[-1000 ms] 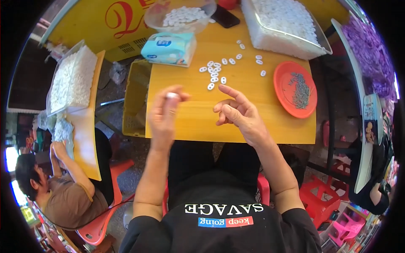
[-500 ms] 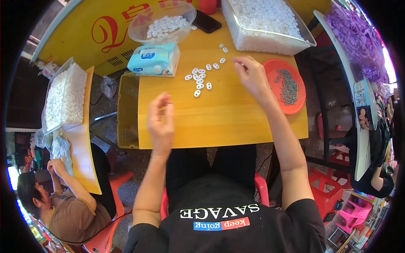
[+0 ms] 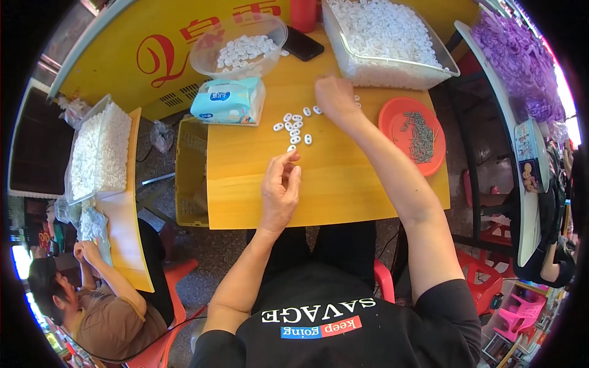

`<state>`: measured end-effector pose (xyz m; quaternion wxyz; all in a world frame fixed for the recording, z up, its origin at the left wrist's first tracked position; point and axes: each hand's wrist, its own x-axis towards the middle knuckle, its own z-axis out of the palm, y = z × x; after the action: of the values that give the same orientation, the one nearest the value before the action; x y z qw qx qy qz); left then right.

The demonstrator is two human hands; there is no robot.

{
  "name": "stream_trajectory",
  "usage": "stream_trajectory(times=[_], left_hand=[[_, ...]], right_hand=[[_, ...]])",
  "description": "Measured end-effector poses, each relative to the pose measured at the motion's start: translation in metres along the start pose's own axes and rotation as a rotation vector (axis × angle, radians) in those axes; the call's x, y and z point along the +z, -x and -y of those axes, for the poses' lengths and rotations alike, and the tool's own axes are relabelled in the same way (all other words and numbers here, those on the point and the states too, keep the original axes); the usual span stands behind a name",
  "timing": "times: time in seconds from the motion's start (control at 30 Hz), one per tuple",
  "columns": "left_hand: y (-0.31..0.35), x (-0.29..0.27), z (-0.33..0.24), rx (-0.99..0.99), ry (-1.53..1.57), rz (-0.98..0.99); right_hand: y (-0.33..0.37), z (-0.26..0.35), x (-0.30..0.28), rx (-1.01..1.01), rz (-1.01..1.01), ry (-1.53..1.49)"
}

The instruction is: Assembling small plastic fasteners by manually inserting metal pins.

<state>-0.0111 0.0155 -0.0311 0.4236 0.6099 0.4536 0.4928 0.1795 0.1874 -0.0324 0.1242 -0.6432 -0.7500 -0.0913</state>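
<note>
Several small white oval plastic pieces with two holes (image 3: 297,126) lie loosely grouped on the yellow wooden table (image 3: 245,184). My left hand (image 3: 281,190) is at the near end of this group, palm turned sideways, fingers bent and thumb apart. Its fingertips are right beside the nearest oval piece (image 3: 291,148); whether they touch it I cannot tell. Farther off, my right hand (image 3: 336,101) is bent down to the table with its fingers curled under. The back of the hand hides the fingertips and anything in them. A few more pieces lie just beside it.
An orange-red plate (image 3: 392,116) of small grey metal pins or screws is at the right. Along the back stand a large clear bin (image 3: 399,76) of white pieces, a phone (image 3: 304,46), a clear bowl (image 3: 270,61) and a tissue pack (image 3: 230,104). Someone (image 3: 98,300) works at the left.
My left hand has moved right and forward to the nearest pieces. My right hand has moved left, and its fingers have turned down to the table. The view has shifted slightly.
</note>
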Motion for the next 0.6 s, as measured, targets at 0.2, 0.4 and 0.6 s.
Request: stream_trajectory(times=[0.2,0.4,0.6], left_hand=[[0.000,-0.003,0.002,0.002,0.002,0.015],[0.001,-0.004,0.003,0.016,-0.009,0.011],[0.000,-0.002,0.003,0.035,-0.005,0.012]], right_hand=[[0.032,0.004,0.003,-0.044,-0.172,-0.142],[0.030,0.002,-0.015,0.013,0.008,-0.336],[0.024,-0.020,-0.017,0.100,0.026,-0.604]])
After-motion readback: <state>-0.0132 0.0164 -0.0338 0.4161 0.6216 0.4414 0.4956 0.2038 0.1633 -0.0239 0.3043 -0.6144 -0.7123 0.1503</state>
